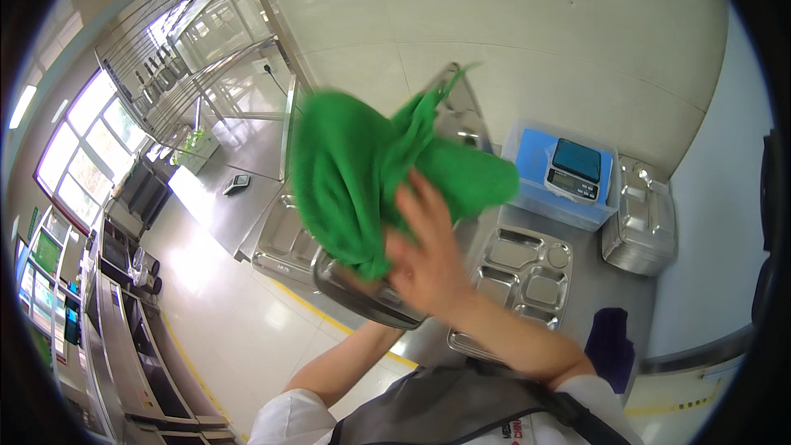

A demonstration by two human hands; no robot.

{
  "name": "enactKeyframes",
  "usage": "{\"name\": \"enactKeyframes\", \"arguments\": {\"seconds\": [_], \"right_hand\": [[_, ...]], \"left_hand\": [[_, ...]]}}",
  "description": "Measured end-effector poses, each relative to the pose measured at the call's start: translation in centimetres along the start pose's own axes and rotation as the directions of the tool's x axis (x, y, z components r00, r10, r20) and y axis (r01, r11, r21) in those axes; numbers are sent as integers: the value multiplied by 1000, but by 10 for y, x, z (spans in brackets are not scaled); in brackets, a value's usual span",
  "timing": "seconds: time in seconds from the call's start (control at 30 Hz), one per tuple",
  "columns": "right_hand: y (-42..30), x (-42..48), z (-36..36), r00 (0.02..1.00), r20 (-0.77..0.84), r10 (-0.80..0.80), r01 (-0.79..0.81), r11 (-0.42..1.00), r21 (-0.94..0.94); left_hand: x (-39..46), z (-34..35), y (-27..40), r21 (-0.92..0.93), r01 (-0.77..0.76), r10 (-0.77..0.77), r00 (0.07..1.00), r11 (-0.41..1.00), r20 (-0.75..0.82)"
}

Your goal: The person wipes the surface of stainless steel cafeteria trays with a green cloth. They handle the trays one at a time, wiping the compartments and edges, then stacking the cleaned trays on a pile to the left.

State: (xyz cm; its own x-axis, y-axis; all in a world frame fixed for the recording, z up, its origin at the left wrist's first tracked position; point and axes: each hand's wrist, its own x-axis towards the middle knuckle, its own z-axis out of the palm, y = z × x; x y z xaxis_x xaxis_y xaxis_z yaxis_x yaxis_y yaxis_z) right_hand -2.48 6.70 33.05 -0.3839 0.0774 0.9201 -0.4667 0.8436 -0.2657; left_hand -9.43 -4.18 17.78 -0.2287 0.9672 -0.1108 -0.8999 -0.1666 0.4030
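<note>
A green cloth (346, 167), blurred by motion, is bunched and draped over a stainless-steel compartment tray (364, 309). My right hand (426, 253) is on the cloth with its fingers pressed into the folds. The tray is tilted above the counter, its lower rim and far end showing past the cloth. My left forearm (346, 358) runs beneath the tray and supports it; the left hand itself is hidden there. Another compartment tray (521, 259) lies on the steel counter (639, 296), partly behind my right forearm. Left of the cloth sits a further steel tray (278, 228).
A digital scale (575, 167) rests on a blue lid or sheet in a clear plastic bin (556, 216). Stacked steel trays (639, 216) stand beside it, near the wall. A dark purple cloth (609, 346) lies at the counter's near right. A small device (236, 184) sits on the left-hand table.
</note>
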Motion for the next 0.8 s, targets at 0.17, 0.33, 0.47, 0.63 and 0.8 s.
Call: {"name": "enactKeyframes", "arguments": {"seconds": [0.17, 0.33, 0.47, 0.63, 0.8], "right_hand": [[8, -110, 32, 938, 317, -142, 98, 984, 151], [6, -147, 41, 839, 532, 112, -175, 982, 70], [16, -161, -2, 823, 387, 416, -486, 868, 100], [34, -173, -57, 280, 353, 893, -502, -178, 846], [61, -213, -93, 345, 119, 931, -694, 168, 700]], "left_hand": [[-13, -16, 75, 268, -101, 143, 980, 958, -141], [-31, -37, 145, 205, -215, 254, 949, 955, -188], [-75, -48, 204, 841, -210, 754, 584, 499, -301], [-109, -120, 269, 969, 123, 928, 284, 212, -239], [-134, -177, 308, 938, 305, 908, 326, 162, -263]]}}
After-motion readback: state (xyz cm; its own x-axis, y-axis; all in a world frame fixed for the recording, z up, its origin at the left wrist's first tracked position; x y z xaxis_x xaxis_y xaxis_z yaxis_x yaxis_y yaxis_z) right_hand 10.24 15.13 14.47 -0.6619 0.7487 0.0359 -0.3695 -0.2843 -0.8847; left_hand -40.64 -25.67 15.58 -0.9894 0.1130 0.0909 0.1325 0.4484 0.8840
